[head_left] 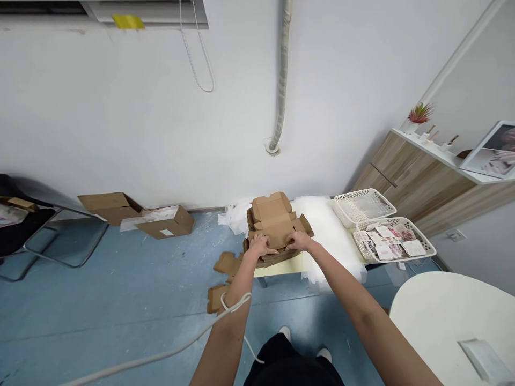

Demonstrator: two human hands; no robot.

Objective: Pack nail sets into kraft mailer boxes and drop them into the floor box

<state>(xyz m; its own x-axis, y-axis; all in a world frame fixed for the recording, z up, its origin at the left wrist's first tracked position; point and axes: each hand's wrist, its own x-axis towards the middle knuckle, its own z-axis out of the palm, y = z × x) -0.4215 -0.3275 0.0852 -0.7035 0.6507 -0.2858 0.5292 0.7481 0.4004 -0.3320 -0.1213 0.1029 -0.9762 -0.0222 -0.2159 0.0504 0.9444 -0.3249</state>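
A brown kraft cardboard mailer box [272,219] stands partly folded on a low table, with its lid up and side flaps spread. Under it lies a stack of flattened cardboard [273,259]. My left hand [259,245] grips the box's front edge, its fingers curled over the cardboard. Close beside it, my right hand [300,241] holds the same edge from the right. The hands nearly touch. Part of the box's front is hidden behind my fingers.
White plastic film [328,230] covers the table. Two white mesh baskets [364,206] stand to the right, the nearer [422,246] holding printed cards. Flat cardboard blanks [227,264] lie on the blue floor. Open boxes [164,222] sit by the wall. A round white table [446,321] is at lower right.
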